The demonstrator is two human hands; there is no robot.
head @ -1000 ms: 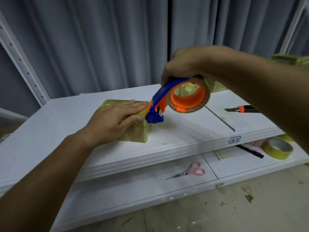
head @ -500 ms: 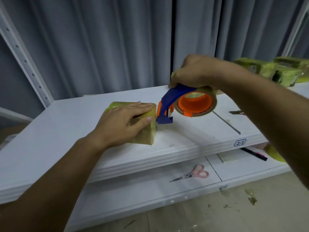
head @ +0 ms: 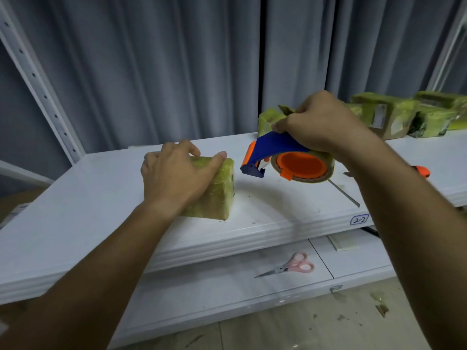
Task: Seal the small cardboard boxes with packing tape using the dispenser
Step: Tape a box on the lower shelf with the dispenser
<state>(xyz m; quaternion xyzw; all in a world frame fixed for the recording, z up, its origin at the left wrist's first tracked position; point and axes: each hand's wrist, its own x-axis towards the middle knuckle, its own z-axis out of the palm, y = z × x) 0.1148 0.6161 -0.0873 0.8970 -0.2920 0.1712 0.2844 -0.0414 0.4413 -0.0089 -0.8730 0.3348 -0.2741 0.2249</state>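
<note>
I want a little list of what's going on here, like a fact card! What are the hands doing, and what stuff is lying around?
left hand: rests on top of the small taped box, fingers curled over its edges
right hand: grips the blue and orange tape dispenser
dispenser position: just right of the box, a small gap showing
box location: on the white upper shelf
other boxes: taped, at the back right of that shelf
lower shelf: pink scissors
shelf label: reads 2-2
</note>
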